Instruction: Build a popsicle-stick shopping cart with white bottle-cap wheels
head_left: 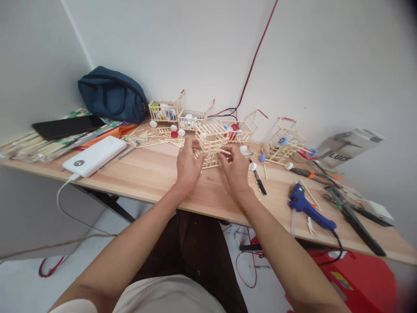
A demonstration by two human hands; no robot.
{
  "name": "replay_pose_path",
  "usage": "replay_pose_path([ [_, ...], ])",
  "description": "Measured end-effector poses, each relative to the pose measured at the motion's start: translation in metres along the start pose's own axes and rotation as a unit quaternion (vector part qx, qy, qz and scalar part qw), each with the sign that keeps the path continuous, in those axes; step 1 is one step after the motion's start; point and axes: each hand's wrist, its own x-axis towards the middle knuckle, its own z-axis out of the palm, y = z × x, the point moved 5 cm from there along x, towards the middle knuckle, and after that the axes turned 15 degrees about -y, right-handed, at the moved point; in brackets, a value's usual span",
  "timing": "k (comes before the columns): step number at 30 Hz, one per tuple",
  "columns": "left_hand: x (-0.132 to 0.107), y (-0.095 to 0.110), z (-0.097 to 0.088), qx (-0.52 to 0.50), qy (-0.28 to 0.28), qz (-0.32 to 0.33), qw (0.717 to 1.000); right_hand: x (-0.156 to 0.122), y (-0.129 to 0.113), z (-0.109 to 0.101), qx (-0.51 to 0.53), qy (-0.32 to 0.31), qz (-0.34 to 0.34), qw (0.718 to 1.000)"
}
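A small cart frame built of thin wooden sticks (210,143) stands on the wooden table (153,178) in front of me. My left hand (188,164) grips its left side, fingers curled round the sticks. My right hand (235,168) holds its right side, with the fingertips pinching a loose stick that points left into the frame. Both hands rest low, near the table top.
Several finished stick carts (165,111) with bottle caps stand along the wall. A blue glue gun (308,208), a black pen (259,180), pliers and cutters lie right. A white power bank (94,155), phone (67,126), stick bundles and a blue bag (112,93) are left.
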Motion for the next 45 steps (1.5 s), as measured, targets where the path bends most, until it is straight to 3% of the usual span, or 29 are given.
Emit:
replay_pose_path([
  [11,0.001,0.009,-0.005,-0.069,-0.044,-0.017,0.997,-0.002,-0.016,-0.006,-0.115,0.020,-0.036,0.993],
  [16,0.007,0.008,-0.011,-0.188,-0.069,-0.062,0.978,-0.003,-0.033,-0.013,-0.154,0.059,-0.059,0.985],
  [19,0.008,0.006,-0.010,-0.282,-0.079,-0.089,0.952,-0.003,-0.036,-0.012,-0.145,0.059,-0.032,0.987],
  [22,0.006,0.003,-0.010,-0.314,-0.073,-0.115,0.940,-0.003,-0.034,-0.007,-0.124,0.040,0.038,0.991],
  [26,0.007,0.000,-0.012,-0.307,-0.069,-0.127,0.941,0.000,-0.035,-0.002,-0.111,0.028,0.112,0.987],
  [30,0.010,-0.004,-0.012,-0.256,-0.079,-0.135,0.954,0.006,-0.039,-0.002,-0.129,0.014,0.131,0.983],
  [40,0.011,-0.002,-0.010,-0.112,-0.010,-0.099,0.989,0.010,-0.040,-0.003,-0.102,-0.027,0.093,0.990],
  [45,0.015,-0.001,-0.012,-0.096,-0.020,-0.107,0.989,0.016,-0.035,-0.005,-0.025,-0.075,0.068,0.995],
])
